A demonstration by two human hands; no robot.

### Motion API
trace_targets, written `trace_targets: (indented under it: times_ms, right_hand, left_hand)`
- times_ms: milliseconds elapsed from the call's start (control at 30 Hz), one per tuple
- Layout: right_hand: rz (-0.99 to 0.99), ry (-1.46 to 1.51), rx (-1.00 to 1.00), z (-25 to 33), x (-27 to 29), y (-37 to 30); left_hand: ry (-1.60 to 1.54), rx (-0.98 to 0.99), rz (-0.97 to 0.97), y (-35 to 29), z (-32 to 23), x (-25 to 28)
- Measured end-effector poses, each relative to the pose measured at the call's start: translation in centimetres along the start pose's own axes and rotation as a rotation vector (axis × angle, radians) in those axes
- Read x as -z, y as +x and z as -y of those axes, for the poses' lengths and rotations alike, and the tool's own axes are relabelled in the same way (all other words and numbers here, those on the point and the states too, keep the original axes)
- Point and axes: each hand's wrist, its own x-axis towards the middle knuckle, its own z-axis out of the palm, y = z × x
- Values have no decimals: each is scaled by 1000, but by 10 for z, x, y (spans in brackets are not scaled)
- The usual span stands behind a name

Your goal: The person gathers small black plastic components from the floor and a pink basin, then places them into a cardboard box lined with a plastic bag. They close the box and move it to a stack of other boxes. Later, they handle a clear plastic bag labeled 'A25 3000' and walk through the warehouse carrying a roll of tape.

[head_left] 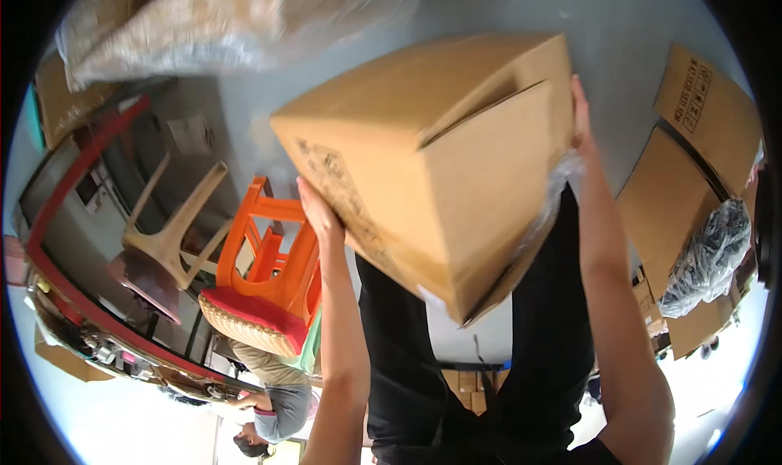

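Observation:
A large brown cardboard box (pixel 383 131) hangs tilted in front of my legs, with dark print on its left side and a flap standing slightly loose. My left hand (pixel 320 210) presses against the box's left side, its fingers along the printed face. At the opposite side, my right hand (pixel 580 116) grips the edge near the far right corner; part of its fingers is hidden by the box. Clear plastic film or tape (pixel 560 176) clings to the box's side below my right hand.
Large plastic-wrapped bundle (pixel 220 25) lies at the upper left. An orange plastic stool (pixel 273 229) and a brown stool (pixel 171 237) are to the left, beside a red-edged frame (pixel 61 286). Flattened cardboard (pixel 672 188) and a clear plastic bag (pixel 709 257) lie right. Another person (pixel 281 408) is at lower left.

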Motion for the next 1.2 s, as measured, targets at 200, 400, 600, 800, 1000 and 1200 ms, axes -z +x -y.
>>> trace_targets:
  times_ms: [200, 400, 600, 800, 1000, 1200]
  right_hand:
    - [-47, -74, 289, 106, 70, -81]
    - [-194, 160, 456, 306, 145, -230]
    - [-344, 290, 784, 510, 203, -355]
    - [-284, 518, 990, 639, 242, -369]
    - [-420, 1077, 1002, 730, 293, -352]
    - [-705, 954, 1115, 888, 291, -256]
  left_hand:
    - [189, -236, 47, -161, -106, -70]
    - [98, -330, 110, -301, -230, -174]
    - [168, -563, 220, -382, -388, -344]
    - [280, -749, 364, -442, -528, -556]
    - [442, -861, 722, -553, -660, -785]
    - [355, -928, 949, -576, -783, -998]
